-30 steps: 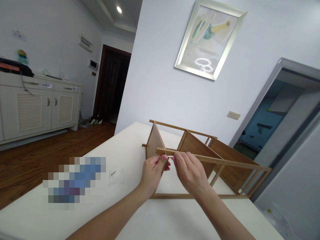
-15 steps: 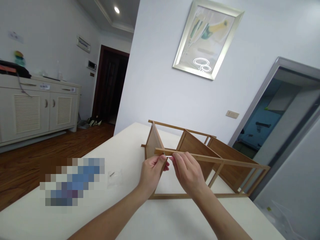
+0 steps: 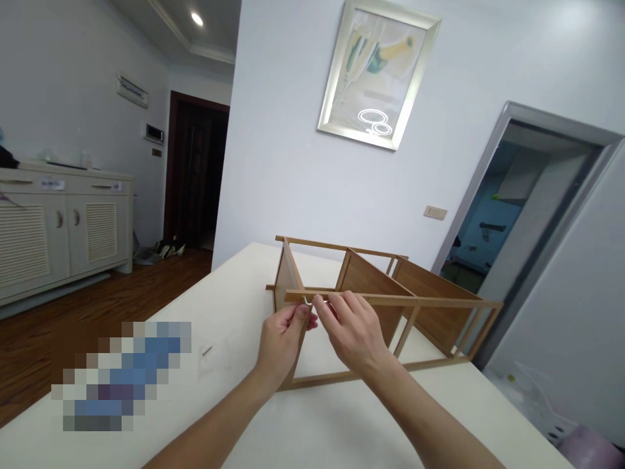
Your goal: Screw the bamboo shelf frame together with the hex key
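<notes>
A wooden shelf rack (image 3: 371, 298) lies on its side on the white table (image 3: 219, 417). My left hand (image 3: 280, 339) is closed around the rack's near corner, its thumb close to the bend of a thin metal hex key (image 3: 307, 301). That key sits against the long upper rail, near the rail's left end. My right hand (image 3: 354, 329) pinches the key's other arm, most of which the fingers cover. The screw head under the key is hidden. Left of my hands, one loose screw (image 3: 208, 351) rests on a small clear plastic bag (image 3: 215, 361).
A blurred-out bluish item (image 3: 127, 378) lies at the table's left edge. Behind the rack rises a white wall with a framed picture (image 3: 381, 71). A white cabinet (image 3: 68, 221) stands at the left, and a doorway (image 3: 493, 215) opens at the right.
The camera view has turned slightly, so the scene sits further left. My right hand has shifted a little against the key, whose bend now shows; the left hand keeps its place on the rack.
</notes>
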`<state>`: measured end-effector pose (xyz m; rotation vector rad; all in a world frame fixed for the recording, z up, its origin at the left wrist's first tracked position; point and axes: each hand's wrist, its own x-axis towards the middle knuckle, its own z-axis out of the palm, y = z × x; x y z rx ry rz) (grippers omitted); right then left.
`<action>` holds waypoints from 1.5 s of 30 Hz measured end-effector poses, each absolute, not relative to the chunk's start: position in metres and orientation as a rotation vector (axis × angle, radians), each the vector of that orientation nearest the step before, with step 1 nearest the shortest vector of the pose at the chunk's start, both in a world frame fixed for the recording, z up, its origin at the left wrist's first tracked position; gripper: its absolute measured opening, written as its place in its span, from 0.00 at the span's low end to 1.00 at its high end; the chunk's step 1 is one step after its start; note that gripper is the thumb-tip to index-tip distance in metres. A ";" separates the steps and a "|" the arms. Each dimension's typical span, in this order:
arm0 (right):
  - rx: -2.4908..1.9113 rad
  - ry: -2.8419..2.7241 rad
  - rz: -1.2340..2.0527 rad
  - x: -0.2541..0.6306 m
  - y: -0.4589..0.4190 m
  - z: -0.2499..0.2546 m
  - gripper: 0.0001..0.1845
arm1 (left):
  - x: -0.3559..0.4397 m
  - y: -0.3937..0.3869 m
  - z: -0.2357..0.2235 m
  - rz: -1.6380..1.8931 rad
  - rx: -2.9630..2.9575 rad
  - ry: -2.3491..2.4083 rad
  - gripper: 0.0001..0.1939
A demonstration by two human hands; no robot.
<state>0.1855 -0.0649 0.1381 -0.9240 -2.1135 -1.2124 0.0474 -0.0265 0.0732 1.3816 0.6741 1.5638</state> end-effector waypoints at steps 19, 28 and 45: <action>-1.390 -1.046 -0.337 0.330 -0.094 0.020 0.15 | 0.019 -0.001 0.044 1.604 2.374 1.320 0.23; -1.582 -0.926 0.079 0.347 -0.061 -0.006 0.11 | 0.032 0.003 0.021 1.670 2.634 1.331 0.20; -1.516 -0.798 0.033 0.378 -0.008 -0.010 0.11 | 0.085 0.021 0.024 1.326 2.530 1.473 0.17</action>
